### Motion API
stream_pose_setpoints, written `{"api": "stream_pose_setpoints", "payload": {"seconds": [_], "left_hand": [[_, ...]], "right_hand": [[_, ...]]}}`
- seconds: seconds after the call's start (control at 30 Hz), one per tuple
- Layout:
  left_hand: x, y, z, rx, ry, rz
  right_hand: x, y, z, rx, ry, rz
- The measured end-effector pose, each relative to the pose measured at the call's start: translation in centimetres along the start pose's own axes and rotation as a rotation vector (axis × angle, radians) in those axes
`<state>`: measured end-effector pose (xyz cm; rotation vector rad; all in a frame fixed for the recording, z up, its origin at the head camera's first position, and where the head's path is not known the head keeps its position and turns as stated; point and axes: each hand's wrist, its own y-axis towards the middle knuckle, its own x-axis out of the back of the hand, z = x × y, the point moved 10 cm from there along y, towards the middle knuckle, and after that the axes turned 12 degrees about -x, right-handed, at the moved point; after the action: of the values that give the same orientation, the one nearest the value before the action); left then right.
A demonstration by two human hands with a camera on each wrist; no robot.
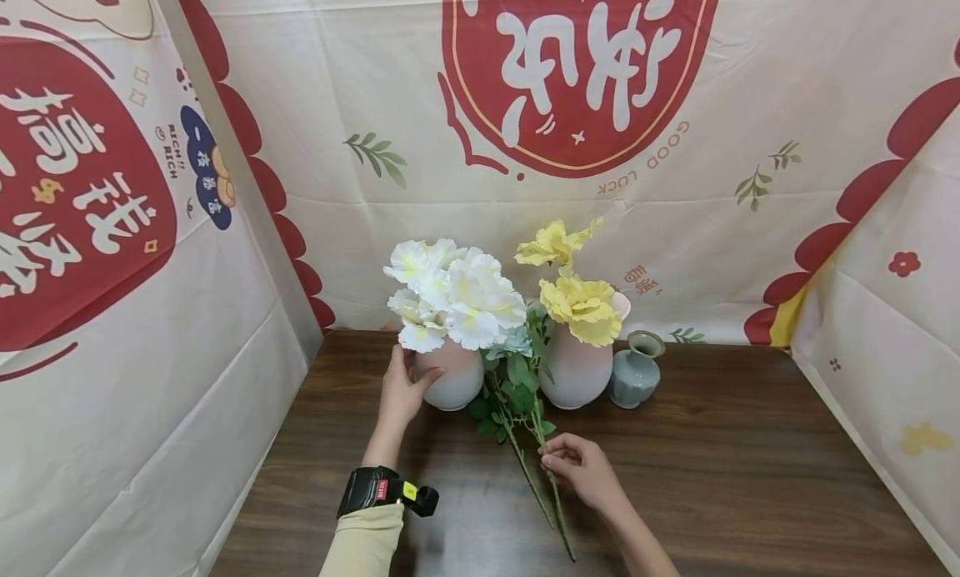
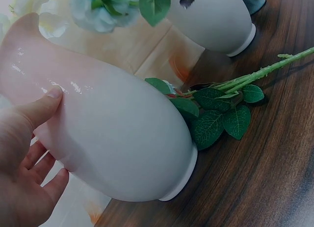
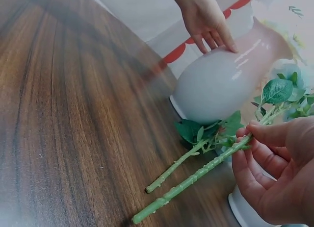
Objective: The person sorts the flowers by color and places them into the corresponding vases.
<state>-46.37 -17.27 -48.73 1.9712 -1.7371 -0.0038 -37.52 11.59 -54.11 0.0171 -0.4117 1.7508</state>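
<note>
A pink-to-white vase holding large white flowers stands at the left of the table's back. My left hand holds its side, thumb on the front and fingers curled round the flank. In front of the vases are two leafy green stems, with pale blue blooms at their far end. My right hand pinches one flower stem between thumb and fingertips. The other stem lies beside it, its lower end near the table. Which bloom belongs to which stem cannot be told.
A second pink-to-white vase with yellow flowers stands right of the first. Beside it is a small blue-grey vase. Printed cloth hangs behind the dark wooden table and along both sides.
</note>
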Motion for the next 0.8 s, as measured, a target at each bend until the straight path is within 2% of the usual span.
{"api": "stream_pose_setpoints", "payload": {"seconds": [0.23, 0.53, 0.8], "left_hand": [[0.0, -0.1, -0.2, -0.003, -0.004, 0.005], [0.1, -0.1, -0.2, 0.006, 0.003, 0.01], [0.1, -0.2, -0.3, 0.001, -0.001, 0.014]], "right_hand": [[0.3, -1.0, 0.3, 0.014, -0.004, -0.008], [0.7, -1.9, 2.4, 0.139, 0.001, -0.032], [1.4, -2.8, 4.9, 0.22, 0.012, -0.092]]}}
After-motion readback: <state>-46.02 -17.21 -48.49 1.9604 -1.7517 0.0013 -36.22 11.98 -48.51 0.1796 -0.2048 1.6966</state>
